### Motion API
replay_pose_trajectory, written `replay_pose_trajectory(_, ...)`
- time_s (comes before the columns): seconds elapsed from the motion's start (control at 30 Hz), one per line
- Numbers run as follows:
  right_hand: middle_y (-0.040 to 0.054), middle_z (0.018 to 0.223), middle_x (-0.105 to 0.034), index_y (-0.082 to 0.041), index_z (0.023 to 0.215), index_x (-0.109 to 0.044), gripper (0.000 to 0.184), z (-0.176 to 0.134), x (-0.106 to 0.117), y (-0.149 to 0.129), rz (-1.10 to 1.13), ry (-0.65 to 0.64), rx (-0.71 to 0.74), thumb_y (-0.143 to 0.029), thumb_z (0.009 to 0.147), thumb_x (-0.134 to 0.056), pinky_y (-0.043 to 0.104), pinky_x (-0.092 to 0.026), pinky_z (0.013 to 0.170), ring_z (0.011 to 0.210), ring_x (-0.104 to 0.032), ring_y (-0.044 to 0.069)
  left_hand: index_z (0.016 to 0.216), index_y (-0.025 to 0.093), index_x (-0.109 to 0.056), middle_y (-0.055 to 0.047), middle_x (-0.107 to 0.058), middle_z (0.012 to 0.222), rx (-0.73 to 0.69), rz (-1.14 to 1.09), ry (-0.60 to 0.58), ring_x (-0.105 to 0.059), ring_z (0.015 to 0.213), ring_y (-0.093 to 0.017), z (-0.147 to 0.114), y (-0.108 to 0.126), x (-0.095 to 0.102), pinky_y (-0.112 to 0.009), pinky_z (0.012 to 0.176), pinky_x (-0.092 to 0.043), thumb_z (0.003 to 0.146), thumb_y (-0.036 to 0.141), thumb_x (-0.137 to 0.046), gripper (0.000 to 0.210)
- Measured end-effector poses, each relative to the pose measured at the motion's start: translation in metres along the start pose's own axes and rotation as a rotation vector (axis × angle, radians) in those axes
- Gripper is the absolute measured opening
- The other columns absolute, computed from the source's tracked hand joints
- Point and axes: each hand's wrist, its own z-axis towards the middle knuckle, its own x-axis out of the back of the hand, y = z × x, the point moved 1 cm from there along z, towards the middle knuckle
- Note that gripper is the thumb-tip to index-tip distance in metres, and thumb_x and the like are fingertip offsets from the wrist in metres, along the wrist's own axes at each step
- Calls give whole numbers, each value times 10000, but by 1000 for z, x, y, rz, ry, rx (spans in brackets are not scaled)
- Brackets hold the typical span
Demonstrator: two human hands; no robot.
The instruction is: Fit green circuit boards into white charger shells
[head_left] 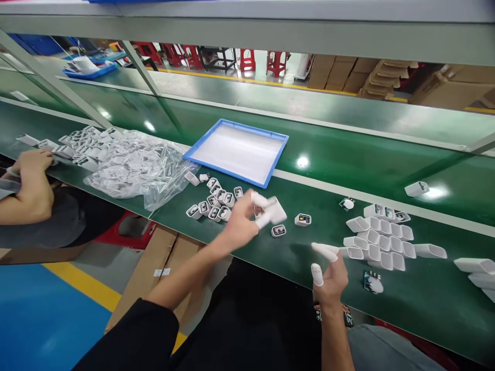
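My left hand (245, 219), with white finger cots on its fingertips, pinches a white plastic housing (276, 211) above the green bench. Close below it stand a housing with parts inside (278, 231) and another with a yellow part (303, 220). A cluster of filled housings (214, 200) lies to its left. My right hand (331, 278), also in finger cots, is open and holds nothing, its thumb apart from the outstretched fingers. Right of it lie rows of hollow white housings (381, 241) and a circuit board with a white disc (373, 282).
A blue-rimmed tray (266, 181) with a white bottom lies at the back. A clear plastic bag of white parts (131, 162) sits to the left, near a co-worker's hands (34, 162). Another circuit board (347, 204) and a single housing (416, 189) lie at the back right.
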Motion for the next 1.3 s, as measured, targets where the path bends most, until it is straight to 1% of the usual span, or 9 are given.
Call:
replay_pose_trajectory(0.07,102,1139,-807,-281,1262,-807,223,-2,6,14,-174,12,17,-348,1056,-754,528,-620,920,1038,-750,329,931,217,-685,-67,-681,1170,-105,365,44,-728,1114,-226,61,-1,16,-384,989,-667,854,186,-917,247)
replay_pose_trajectory(0.17,95,1110,-807,-270,1230,-811,181,-3,7,24,-261,-5,19,-287,1058,-757,526,-635,920,1013,-765,317,807,225,-546,-46,-628,1047,8,804,84,-672,930,-191,136,-13,30,-379,916,-637,866,95,-814,303)
replay_pose_trajectory(0.33,79,1072,-804,-268,1225,-813,169,3,3,22,-252,-22,19,-276,1062,-767,488,-633,895,992,-764,295,763,240,-511,-19,-606,882,82,964,36,-606,821,-200,169,-40,29,-403,923,-575,828,123,-840,355)
replay_pose_trajectory(0.5,75,1077,-795,-269,1213,-820,159,6,4,18,-234,-9,-16,-258,1062,-770,461,-632,887,997,-763,277,1077,221,-612,-61,-717,1040,116,1005,27,-709,916,-239,152,-41,33,-416,947,-598,896,316,-875,333)
replay_pose_trajectory(0.67,67,1054,-806,-281,1175,-815,139,-1,13,15,-295,87,26,-237,1052,-767,450,-616,886,955,-756,257,1280,224,-618,-125,-733,1285,-86,1019,130,-747,1169,-318,102,-14,22,-481,1052,-612,937,375,-851,441)
replay_pose_trajectory(0.87,124,1090,-802,-272,1027,-785,192,-9,39,14,-786,345,-216,-459,1007,-823,601,-495,1072,1091,-723,361,1328,306,-704,-72,-713,1269,-128,927,-435,-765,1127,-318,25,-18,-51,-449,963,-639,998,342,-791,343)
replay_pose_trajectory(1.07,210,1320,-758,-215,1244,-700,477,-14,72,15,-1016,412,-422,-595,985,-827,637,-422,1100,1230,-675,440,1311,256,-730,-154,-716,1370,-315,786,-345,-663,1399,-418,10,-38,-113,-587,1179,-561,964,278,-826,361)
replay_pose_trajectory(1.17,215,1313,-758,-202,1208,-706,458,-30,87,22,-1024,398,-469,-597,1000,-809,580,-487,1047,1181,-703,410,1183,289,-773,-100,-776,1173,-367,486,-358,-738,1196,-348,-9,-45,-135,-527,1075,-607,960,310,-872,245)
replay_pose_trajectory(1.3,193,1175,-784,-184,1167,-744,333,-50,99,36,-951,330,-520,-501,1068,-725,546,-561,987,1100,-702,378,1229,275,-759,-78,-747,1104,-217,341,-400,-721,991,-274,-41,-76,-169,-425,884,-614,926,314,-911,341)
